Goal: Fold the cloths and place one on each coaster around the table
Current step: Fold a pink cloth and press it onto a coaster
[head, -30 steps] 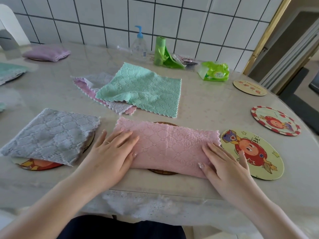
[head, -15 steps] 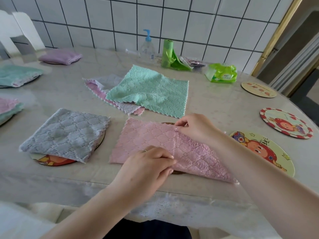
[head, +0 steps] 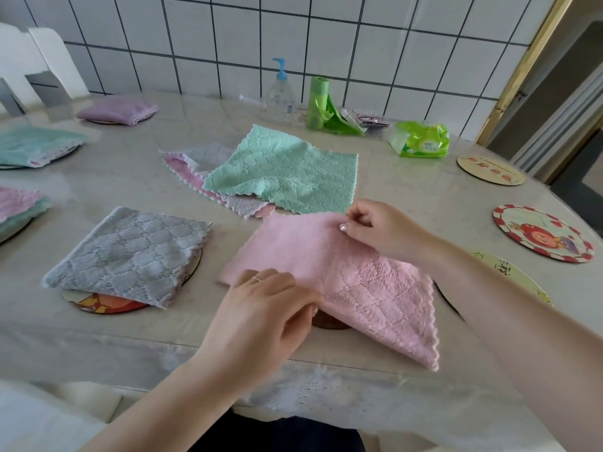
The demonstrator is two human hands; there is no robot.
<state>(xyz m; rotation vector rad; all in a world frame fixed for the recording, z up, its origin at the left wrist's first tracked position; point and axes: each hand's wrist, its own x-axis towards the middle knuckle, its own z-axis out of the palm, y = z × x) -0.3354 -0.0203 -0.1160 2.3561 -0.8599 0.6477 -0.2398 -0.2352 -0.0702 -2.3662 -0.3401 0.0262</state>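
A half-folded pink cloth (head: 355, 278) lies over a dark coaster (head: 329, 322) near the table's front edge. My right hand (head: 381, 230) pinches its far edge near the middle. My left hand (head: 261, 311) pinches the near edge of the same cloth. A folded grey cloth (head: 130, 252) rests on a cartoon coaster (head: 107, 303) to the left. Unfolded green (head: 287, 171), grey and pink cloths lie in a heap at the table's middle. Bare coasters sit on the right: a yellow one (head: 509, 275) partly behind my right arm, a red-rimmed one (head: 543, 233) and a tan one (head: 489, 169).
Folded cloths on coasters line the left side: purple (head: 119, 109), green (head: 36, 145), pink over green (head: 19, 207). A pump bottle (head: 280, 89), a green bag roll (head: 318, 102) and a wipes pack (head: 421, 140) stand along the tiled wall. A white chair (head: 36, 63) is at the far left.
My hands went from lying flat on the ends of the pink cloth to pinching its middle edges. The cloth's right part has shifted and now lies folded over at an angle.
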